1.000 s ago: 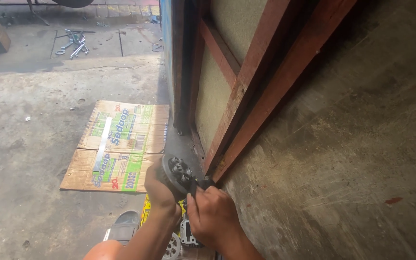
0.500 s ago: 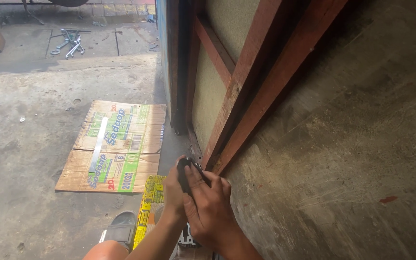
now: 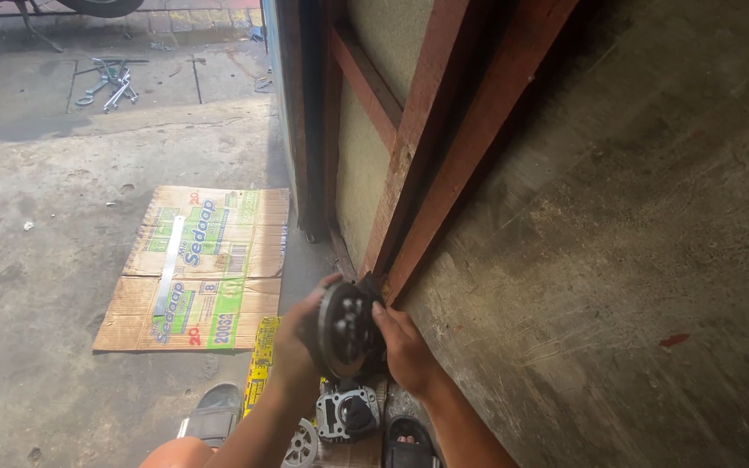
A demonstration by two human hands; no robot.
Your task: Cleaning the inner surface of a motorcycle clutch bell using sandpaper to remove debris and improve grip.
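From my head camera, I have a round, dark grey metal engine part (image 3: 346,327) gripped between both hands, lifted above the floor just in front of the red-brown wooden frame (image 3: 426,165). My left hand (image 3: 298,334) wraps its fingers closed around the part's left edge; my right hand (image 3: 403,348) presses closed against its right side. Directly below the part, another grey metal engine casting (image 3: 348,412) sits on the ground between my dark sandals (image 3: 211,416). A flattened cardboard box with green and yellow print (image 3: 201,269) lies on the concrete floor (image 3: 36,243) to the left. Far off, silver wrenches (image 3: 107,80) lie scattered.
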